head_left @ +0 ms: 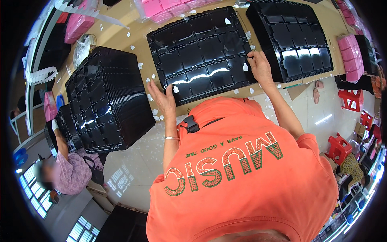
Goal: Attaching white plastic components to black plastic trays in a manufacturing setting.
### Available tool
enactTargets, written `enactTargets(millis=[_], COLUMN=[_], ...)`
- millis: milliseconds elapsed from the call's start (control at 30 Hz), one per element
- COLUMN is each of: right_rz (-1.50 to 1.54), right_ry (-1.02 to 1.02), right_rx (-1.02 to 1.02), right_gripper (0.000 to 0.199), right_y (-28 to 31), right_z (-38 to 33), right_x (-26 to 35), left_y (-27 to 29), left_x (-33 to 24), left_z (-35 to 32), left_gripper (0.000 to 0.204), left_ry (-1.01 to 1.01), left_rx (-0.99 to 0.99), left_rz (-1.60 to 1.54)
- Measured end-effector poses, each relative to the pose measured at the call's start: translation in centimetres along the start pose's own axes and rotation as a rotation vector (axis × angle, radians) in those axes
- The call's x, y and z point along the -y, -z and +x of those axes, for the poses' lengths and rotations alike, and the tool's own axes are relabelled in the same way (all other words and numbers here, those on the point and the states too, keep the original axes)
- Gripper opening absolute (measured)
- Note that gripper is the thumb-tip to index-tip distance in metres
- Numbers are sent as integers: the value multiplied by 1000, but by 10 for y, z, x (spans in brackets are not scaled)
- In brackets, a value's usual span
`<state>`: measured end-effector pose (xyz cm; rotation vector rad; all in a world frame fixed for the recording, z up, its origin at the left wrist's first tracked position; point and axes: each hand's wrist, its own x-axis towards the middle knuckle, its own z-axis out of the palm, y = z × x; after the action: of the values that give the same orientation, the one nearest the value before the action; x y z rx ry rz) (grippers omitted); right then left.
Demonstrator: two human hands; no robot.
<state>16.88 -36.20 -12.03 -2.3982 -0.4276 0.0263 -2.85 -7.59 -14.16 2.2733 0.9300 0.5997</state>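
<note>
In front of me a black plastic tray (201, 52) with rows of moulded compartments lies on the brown table. My left hand (163, 101) is at its near left corner, fingers stretched and apart, with the thumb by the tray's edge. At the right edge, my right hand (261, 68) has its fingers pinched together; whatever is between them is too small to make out. Small white tabs sit on the tray: one white tab (245, 67) beside my right hand, another white tab (175, 89) by my left thumb, and a third tab (227, 21) near the far edge.
Tall stacks of nested black trays stand left (102, 97) and right (298, 38). White scraps lie scattered over the brown tabletop (139, 50). Pink packs (169, 6) line the far side. At the left, another person (76, 169) reaches toward a tray stack. Red stools (338, 147) stand at right.
</note>
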Motion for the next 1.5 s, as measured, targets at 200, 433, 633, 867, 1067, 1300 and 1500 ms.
enactTargets(millis=[200, 433, 633, 867, 1067, 1300, 1500], right_rz=[-236, -313, -316, -206, -217, -258, -280], right_ry=[278, 337, 351, 385, 368, 331, 380], right_rx=[140, 204, 162, 260, 214, 377, 262], right_gripper=[13, 15, 16, 10, 15, 18, 15], right_y=[17, 18, 17, 19, 23, 27, 21], right_z=[-8, -5, -6, -3, -5, -1, -2], right_x=[9, 11, 14, 7, 11, 11, 10], left_y=[22, 19, 18, 18, 17, 15, 12], left_x=[-7, -13, -19, -13, -20, -13, -7], left_z=[-2, -6, -5, -8, -7, -10, -6], left_gripper=[28, 22, 20, 19, 19, 20, 16], left_ry=[-337, -325, -292, -399, -331, -319, -339], left_rx=[105, 141, 134, 121, 136, 153, 132], left_rz=[153, 173, 159, 239, 215, 171, 158])
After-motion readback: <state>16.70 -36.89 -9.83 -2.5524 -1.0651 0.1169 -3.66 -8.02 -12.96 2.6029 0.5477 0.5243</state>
